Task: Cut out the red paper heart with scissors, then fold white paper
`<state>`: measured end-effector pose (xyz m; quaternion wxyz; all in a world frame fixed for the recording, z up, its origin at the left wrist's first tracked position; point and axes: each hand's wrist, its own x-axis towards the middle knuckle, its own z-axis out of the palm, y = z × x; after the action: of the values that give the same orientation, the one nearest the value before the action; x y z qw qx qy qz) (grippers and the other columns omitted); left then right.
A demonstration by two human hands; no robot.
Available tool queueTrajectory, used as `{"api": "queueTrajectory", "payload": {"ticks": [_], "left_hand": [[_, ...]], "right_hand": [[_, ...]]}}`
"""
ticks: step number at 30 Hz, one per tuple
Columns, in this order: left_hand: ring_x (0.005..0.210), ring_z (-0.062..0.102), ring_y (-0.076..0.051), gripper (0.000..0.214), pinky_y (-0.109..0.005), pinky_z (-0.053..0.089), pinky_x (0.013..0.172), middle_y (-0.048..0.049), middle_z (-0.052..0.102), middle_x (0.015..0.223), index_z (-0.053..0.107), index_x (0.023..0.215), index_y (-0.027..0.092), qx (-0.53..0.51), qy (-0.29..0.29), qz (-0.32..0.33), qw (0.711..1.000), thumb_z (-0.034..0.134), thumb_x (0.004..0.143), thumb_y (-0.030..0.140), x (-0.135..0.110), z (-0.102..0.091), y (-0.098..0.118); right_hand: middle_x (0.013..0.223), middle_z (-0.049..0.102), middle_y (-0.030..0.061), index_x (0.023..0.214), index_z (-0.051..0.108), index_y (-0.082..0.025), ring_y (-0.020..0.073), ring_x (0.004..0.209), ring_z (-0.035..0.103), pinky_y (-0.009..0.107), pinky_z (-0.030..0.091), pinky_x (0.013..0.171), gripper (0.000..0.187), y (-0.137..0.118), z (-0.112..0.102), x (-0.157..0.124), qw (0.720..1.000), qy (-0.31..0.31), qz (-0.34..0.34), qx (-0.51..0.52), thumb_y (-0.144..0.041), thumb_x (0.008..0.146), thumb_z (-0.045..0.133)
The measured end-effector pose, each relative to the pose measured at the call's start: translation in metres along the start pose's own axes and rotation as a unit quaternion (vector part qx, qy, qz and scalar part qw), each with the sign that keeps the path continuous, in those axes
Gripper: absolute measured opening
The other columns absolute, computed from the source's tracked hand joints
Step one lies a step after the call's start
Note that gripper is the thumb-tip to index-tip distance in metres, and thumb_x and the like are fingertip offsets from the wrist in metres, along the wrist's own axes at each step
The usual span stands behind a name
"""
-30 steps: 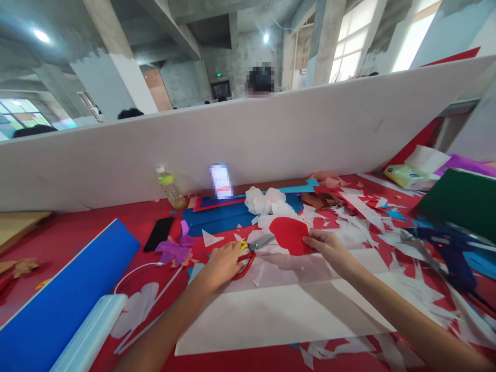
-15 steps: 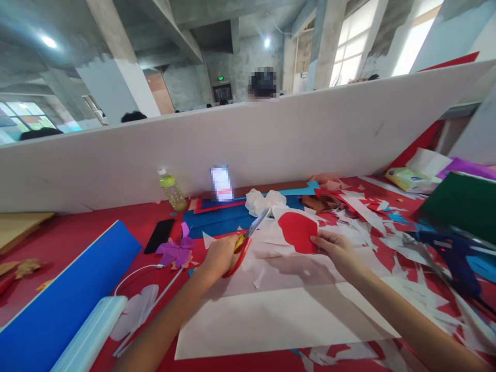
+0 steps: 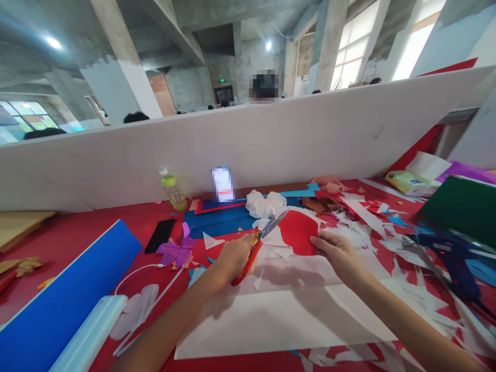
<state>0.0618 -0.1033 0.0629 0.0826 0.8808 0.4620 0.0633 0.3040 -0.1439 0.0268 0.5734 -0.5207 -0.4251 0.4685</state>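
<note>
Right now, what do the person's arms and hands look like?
The left arm and right arm are bare: no sleeves, watch or bracelet in view. The left hand and right hand wear no gloves; no ring shows, though parts are hidden.

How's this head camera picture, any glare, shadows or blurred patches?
In the head view, glare surrounds the bright white ceiling lamp at upper left; also in the head view, soft grey shadows cross the large white paper sheet; and, head view again, coarse pixel blocks cover the bright rectangular phone screen.
</note>
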Motion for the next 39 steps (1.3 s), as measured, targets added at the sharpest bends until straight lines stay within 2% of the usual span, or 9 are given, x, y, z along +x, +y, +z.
{"api": "queueTrajectory", "payload": {"ticks": [6, 14, 21, 23, 28, 30, 35, 39], "left_hand": [[0.070, 0.059, -0.020, 0.016, -0.027, 0.032, 0.055, -0.0047, 0.063, 0.086, 0.050, 0.090, 0.020, 0.001, 0.010, -0.002, 1.000, 0.040, 0.078, 0.021, 0.003, 0.008, -0.001], [0.068, 0.057, -0.019, 0.019, -0.028, 0.031, 0.055, -0.0052, 0.063, 0.080, 0.055, 0.088, 0.019, 0.002, 0.015, -0.007, 1.000, 0.038, 0.080, 0.021, 0.003, 0.005, -0.002], [0.065, 0.057, -0.017, 0.018, -0.027, 0.030, 0.054, -0.0033, 0.063, 0.077, 0.054, 0.081, 0.019, -0.003, 0.010, 0.022, 1.000, 0.036, 0.083, 0.020, 0.002, 0.001, -0.008], [0.069, 0.057, -0.018, 0.018, -0.027, 0.033, 0.057, -0.0043, 0.064, 0.081, 0.054, 0.085, 0.019, 0.005, -0.003, 0.024, 1.000, 0.037, 0.084, 0.020, 0.002, -0.001, -0.010], [0.086, 0.058, -0.024, 0.030, -0.030, 0.039, 0.067, -0.0096, 0.060, 0.106, 0.046, 0.113, 0.019, 0.020, -0.046, -0.002, 0.999, 0.034, 0.086, 0.019, 0.002, -0.006, -0.011], [0.088, 0.058, -0.025, 0.031, -0.031, 0.040, 0.068, -0.0104, 0.059, 0.110, 0.043, 0.116, 0.019, 0.022, -0.050, -0.012, 0.998, 0.032, 0.087, 0.020, 0.002, -0.006, -0.012], [0.076, 0.059, -0.024, 0.026, -0.032, 0.038, 0.062, -0.0102, 0.062, 0.094, 0.048, 0.105, 0.018, 0.018, -0.044, -0.010, 0.999, 0.029, 0.087, 0.019, 0.001, 0.001, -0.014], [0.074, 0.059, -0.023, 0.021, -0.031, 0.038, 0.061, -0.0083, 0.062, 0.088, 0.049, 0.101, 0.019, -0.003, -0.036, -0.014, 0.999, 0.034, 0.086, 0.020, 0.001, 0.003, -0.014]], "right_hand": [[0.056, 0.044, -0.0028, 0.055, 0.050, -0.018, 0.0102, 0.055, 0.041, 0.023, 0.038, 0.054, 0.031, 0.002, 0.000, 0.001, 1.000, -0.016, -0.005, -0.018, -0.043, 0.063, 0.067], [0.057, 0.045, -0.0009, 0.056, 0.050, -0.018, 0.0124, 0.056, 0.043, 0.026, 0.039, 0.055, 0.035, 0.000, 0.000, 0.001, 0.996, -0.013, -0.013, -0.083, -0.050, 0.063, 0.063], [0.055, 0.045, -0.0020, 0.054, 0.050, -0.019, 0.0120, 0.055, 0.042, 0.026, 0.038, 0.055, 0.034, -0.004, -0.001, 0.001, 0.996, -0.003, -0.015, -0.093, -0.049, 0.063, 0.063], [0.054, 0.044, -0.0023, 0.053, 0.050, -0.019, 0.0117, 0.055, 0.041, 0.025, 0.036, 0.053, 0.035, -0.006, -0.002, 0.002, 0.994, -0.002, -0.024, -0.109, -0.050, 0.062, 0.062], [0.055, 0.044, -0.0014, 0.054, 0.050, -0.019, 0.0130, 0.056, 0.041, 0.025, 0.033, 0.051, 0.035, -0.012, -0.004, 0.002, 0.986, 0.006, -0.043, -0.161, -0.052, 0.062, 0.060], [0.055, 0.045, -0.0012, 0.055, 0.050, -0.019, 0.0132, 0.056, 0.041, 0.026, 0.032, 0.051, 0.034, -0.013, -0.004, 0.002, 0.983, 0.006, -0.053, -0.178, -0.052, 0.063, 0.059], [0.053, 0.044, -0.0015, 0.055, 0.050, -0.019, 0.0124, 0.053, 0.039, 0.026, 0.031, 0.050, 0.034, -0.010, -0.003, 0.001, 0.979, -0.009, -0.068, -0.193, -0.050, 0.067, 0.055], [0.054, 0.046, -0.0010, 0.056, 0.052, -0.019, 0.0123, 0.053, 0.040, 0.025, 0.032, 0.049, 0.033, -0.010, -0.005, 0.001, 0.975, -0.001, -0.082, -0.205, -0.048, 0.069, 0.055]]}}
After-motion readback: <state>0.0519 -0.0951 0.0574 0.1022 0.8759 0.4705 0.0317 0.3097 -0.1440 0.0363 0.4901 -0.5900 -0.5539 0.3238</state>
